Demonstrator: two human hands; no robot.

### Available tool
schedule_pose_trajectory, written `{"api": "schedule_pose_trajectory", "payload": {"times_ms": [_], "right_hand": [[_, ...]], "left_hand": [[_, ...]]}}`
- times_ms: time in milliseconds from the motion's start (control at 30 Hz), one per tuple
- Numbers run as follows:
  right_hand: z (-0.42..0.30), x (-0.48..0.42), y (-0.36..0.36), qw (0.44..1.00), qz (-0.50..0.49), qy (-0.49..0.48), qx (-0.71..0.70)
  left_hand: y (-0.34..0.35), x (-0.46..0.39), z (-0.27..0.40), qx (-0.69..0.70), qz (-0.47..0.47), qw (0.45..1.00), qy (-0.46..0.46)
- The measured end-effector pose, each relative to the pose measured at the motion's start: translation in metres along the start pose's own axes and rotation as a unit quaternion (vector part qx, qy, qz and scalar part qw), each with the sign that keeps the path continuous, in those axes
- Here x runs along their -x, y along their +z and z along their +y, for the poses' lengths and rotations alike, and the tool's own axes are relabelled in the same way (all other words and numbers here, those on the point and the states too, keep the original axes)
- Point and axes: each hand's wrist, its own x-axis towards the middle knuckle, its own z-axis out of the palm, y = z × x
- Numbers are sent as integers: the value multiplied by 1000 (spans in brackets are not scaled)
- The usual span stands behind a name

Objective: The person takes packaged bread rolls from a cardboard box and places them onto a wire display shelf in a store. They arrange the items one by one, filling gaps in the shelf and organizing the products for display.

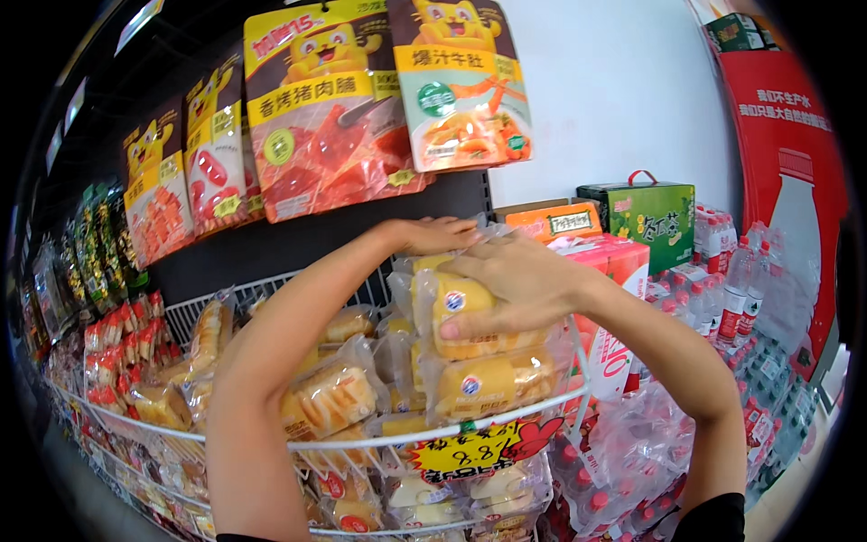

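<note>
My right hand (521, 281) lies over a packaged bread loaf (467, 308) at the basket's right end, thumb across its front and fingers over its top. Behind it, my left hand (437, 234) reaches to the back of the same stack, its fingers near the clear wrapper; its hold is partly hidden. Directly below the held loaf sits another packaged loaf (494, 386) in the same yellow wrapping. More wrapped bread (335, 400) leans in the white wire basket (433, 433) to the left, partly behind my left forearm.
Snack pouches (332, 115) hang above. A handwritten price sign (474, 454) is fixed to the basket's front. To the right stand a pink drink carton (613, 271), a green box (650, 217) and shrink-wrapped bottles (609, 461). Small red-and-white packets (125, 345) fill the basket's left.
</note>
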Motion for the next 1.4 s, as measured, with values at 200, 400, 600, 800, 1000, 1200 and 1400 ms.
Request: {"api": "schedule_pose_trajectory", "payload": {"times_ms": [200, 400, 600, 800, 1000, 1200, 1400], "right_hand": [[-13, 6, 0, 994, 102, -24, 27], [-48, 53, 12, 962, 240, -82, 102], [-60, 49, 27, 974, 155, -55, 155], [-44, 38, 22, 972, 134, -113, 157], [-46, 43, 34, 969, 139, -101, 178], [-47, 47, 20, 981, 144, -111, 66], [-33, 28, -1, 978, 200, -34, 57]], "left_hand": [[5, 41, -14, 94, 243, 965, 43], [31, 153, 7, 223, 278, 932, -60], [58, 163, 53, 96, 53, 994, -17], [88, 131, 50, 371, 75, 923, 74], [59, 145, 58, 100, 30, 993, -50], [38, 212, 27, 4, 144, 989, -33], [40, 207, -6, 95, 92, 990, -53]]}}
